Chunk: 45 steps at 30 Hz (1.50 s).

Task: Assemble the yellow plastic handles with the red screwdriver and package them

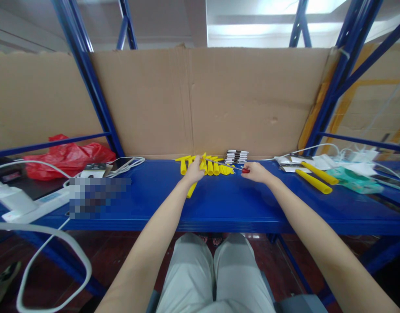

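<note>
My left hand (195, 170) is closed round a yellow plastic T-shaped part (191, 190), whose tube slants down below the fingers. A red-handled screwdriver (245, 171) is gripped in my right hand (256, 172). Its thin shaft points left, and the tip reaches the yellow part's top by my left fingers; whether it touches a screw is too small to tell. Behind my left hand lies a row of several similar yellow T-shaped parts (216, 168). Between the hands sits a small heap of yellow pieces (226, 169).
A stack of black-and-white packets (236, 156) stands against the cardboard panel (219, 100). On the right are two yellow tubes (313, 181) and a green plastic packet (354, 180). A red bag (69, 156), white power strip (40, 204) and cables occupy the left of the blue table (239, 204).
</note>
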Tool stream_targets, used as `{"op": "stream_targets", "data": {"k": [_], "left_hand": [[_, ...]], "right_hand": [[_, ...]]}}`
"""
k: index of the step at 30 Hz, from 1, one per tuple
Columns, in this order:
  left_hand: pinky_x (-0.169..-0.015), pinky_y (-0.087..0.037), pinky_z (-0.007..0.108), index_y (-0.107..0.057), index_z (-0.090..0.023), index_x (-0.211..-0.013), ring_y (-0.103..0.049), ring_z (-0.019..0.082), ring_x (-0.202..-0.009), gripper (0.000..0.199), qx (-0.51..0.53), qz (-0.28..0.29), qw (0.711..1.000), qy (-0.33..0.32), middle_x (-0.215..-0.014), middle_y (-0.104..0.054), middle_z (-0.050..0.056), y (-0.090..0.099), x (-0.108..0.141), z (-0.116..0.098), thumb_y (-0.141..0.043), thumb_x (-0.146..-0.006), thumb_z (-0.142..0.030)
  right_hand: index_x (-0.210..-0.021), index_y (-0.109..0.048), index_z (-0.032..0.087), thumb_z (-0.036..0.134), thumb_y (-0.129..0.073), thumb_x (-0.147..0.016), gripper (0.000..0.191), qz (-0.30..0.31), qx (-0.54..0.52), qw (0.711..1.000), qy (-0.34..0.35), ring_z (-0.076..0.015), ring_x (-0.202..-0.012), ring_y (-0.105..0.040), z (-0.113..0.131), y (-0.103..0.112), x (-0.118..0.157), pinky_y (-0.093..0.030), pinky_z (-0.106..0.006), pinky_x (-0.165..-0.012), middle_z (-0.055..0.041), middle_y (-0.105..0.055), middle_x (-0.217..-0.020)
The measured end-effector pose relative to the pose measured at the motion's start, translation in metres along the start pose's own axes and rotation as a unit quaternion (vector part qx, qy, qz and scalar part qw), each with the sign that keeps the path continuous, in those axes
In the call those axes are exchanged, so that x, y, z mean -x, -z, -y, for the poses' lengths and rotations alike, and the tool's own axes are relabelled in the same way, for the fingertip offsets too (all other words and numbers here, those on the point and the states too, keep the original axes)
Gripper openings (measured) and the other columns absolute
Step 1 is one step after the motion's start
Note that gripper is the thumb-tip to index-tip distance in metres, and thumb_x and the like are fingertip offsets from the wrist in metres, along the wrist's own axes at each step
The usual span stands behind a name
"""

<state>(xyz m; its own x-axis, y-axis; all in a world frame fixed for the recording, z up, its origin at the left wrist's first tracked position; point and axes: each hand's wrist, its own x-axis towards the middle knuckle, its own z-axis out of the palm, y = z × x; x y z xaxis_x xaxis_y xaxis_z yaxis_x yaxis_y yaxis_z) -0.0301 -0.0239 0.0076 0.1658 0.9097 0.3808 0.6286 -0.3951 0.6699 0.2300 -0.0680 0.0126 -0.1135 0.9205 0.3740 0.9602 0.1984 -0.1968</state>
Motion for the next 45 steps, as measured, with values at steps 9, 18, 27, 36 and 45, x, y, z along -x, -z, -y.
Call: {"op": "stream_targets", "data": {"k": [9, 18, 27, 36, 45], "left_hand": [[-0.089, -0.050, 0.035, -0.047, -0.020, -0.119, -0.062, 0.023, -0.109, 0.052, 0.012, -0.008, 1.000, -0.006, -0.128, -0.059, 0.012, 0.000, 0.000, 0.001, -0.058, -0.071, -0.001], [-0.096, -0.047, 0.034, -0.046, -0.018, -0.119, -0.060, 0.021, -0.114, 0.050, -0.011, -0.023, 0.999, -0.031, -0.124, -0.061, 0.011, -0.001, 0.000, 0.002, -0.057, -0.073, -0.002], [-0.100, -0.044, 0.038, -0.047, -0.017, -0.122, -0.057, 0.023, -0.119, 0.050, -0.062, -0.026, 0.991, -0.113, -0.122, -0.063, 0.012, -0.001, 0.007, -0.008, -0.056, -0.075, -0.003], [-0.106, -0.039, 0.037, -0.048, -0.017, -0.123, -0.055, 0.021, -0.121, 0.050, -0.058, 0.035, 0.981, -0.182, -0.130, -0.059, 0.012, -0.011, 0.013, -0.014, -0.053, -0.077, -0.002], [-0.105, -0.041, 0.040, -0.049, -0.020, -0.122, -0.054, 0.022, -0.123, 0.048, -0.068, 0.085, 0.967, -0.229, -0.129, -0.059, 0.009, -0.019, 0.020, -0.019, -0.051, -0.078, -0.004]], "right_hand": [[-0.065, -0.057, 0.019, 0.022, -0.059, -0.069, 0.006, 0.003, -0.004, 1.000, 0.005, -0.0146, -0.063, -0.057, -0.004, 0.001, 0.000, -0.038, -0.023, -0.059, -0.0019, -0.064, -0.067], [-0.061, -0.058, 0.019, 0.031, -0.070, -0.064, 0.017, 0.087, -0.066, 0.994, 0.032, -0.0147, -0.061, -0.056, -0.007, 0.002, 0.003, -0.039, -0.024, -0.058, 0.0003, -0.061, -0.063], [-0.070, -0.064, 0.018, 0.033, -0.071, -0.067, 0.016, 0.108, -0.120, 0.983, 0.083, -0.0151, -0.063, -0.057, 0.004, -0.012, 0.002, -0.042, -0.026, -0.060, -0.0006, -0.064, -0.067], [-0.074, -0.064, 0.018, 0.026, -0.070, -0.072, 0.010, 0.072, -0.123, 0.981, 0.134, -0.0133, -0.060, -0.057, 0.015, -0.026, -0.002, -0.040, -0.025, -0.058, -0.0005, -0.065, -0.068], [-0.090, -0.062, 0.018, 0.031, -0.056, -0.085, 0.016, -0.098, -0.172, 0.964, 0.176, -0.0163, -0.074, -0.061, 0.028, -0.033, -0.006, -0.047, -0.029, -0.070, -0.0072, -0.069, -0.087]]}}
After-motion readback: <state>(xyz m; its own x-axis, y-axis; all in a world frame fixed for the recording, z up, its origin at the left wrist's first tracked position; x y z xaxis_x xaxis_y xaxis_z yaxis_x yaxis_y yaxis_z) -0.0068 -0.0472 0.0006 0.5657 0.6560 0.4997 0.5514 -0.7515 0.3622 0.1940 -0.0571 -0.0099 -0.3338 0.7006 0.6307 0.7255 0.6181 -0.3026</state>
